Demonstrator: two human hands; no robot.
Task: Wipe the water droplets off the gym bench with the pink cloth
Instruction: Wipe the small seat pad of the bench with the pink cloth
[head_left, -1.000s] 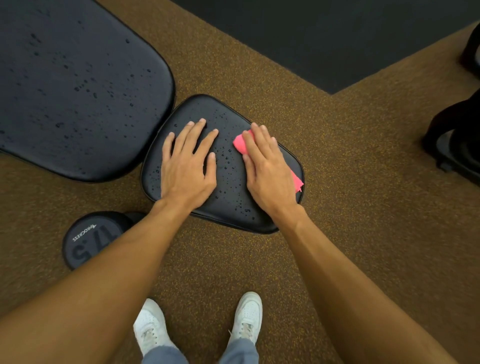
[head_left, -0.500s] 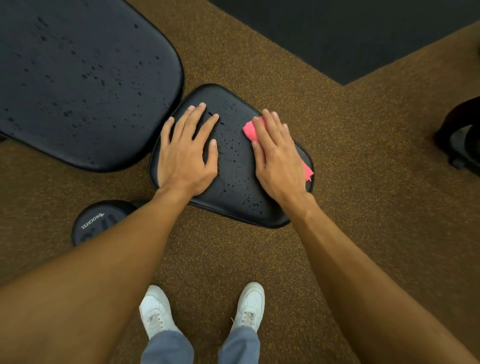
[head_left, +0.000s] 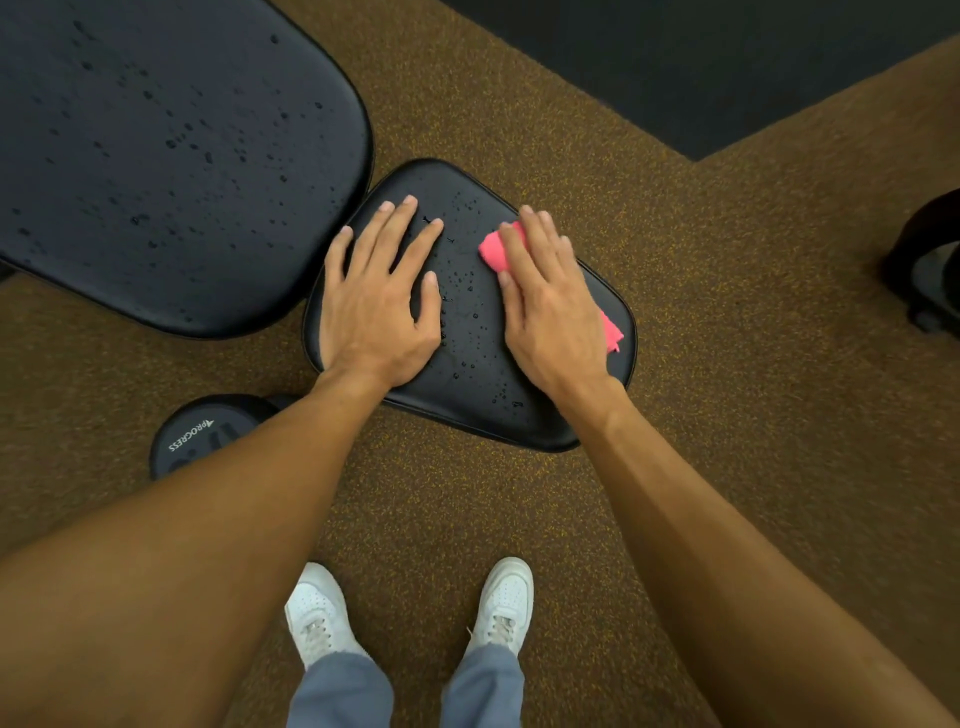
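The bench (head_left: 467, 332) is showing plain black upholstery speckled with droplets (head_left: 470, 285), and the pink cloth (head_left: 491, 252) is standing out on it in a bright, unpatterned pink. The floor (head_left: 727, 415) is showing brown flecked with yellow beside a black mat (head_left: 675, 62); the shoes (head_left: 506, 597) are appearing white, the trousers (head_left: 337, 691) grey-blue, the dumbbell (head_left: 202, 436) black with white lettering.

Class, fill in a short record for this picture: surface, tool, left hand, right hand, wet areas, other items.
surface: small black padded seat of the gym bench
tool: pink cloth, on the seat's right part
left hand: flat on the seat, fingers spread
right hand: flat on the cloth, pressing it
wet areas: droplets between the hands; more on the large black back pad
other items: black dumbbell end marked PROGRESS
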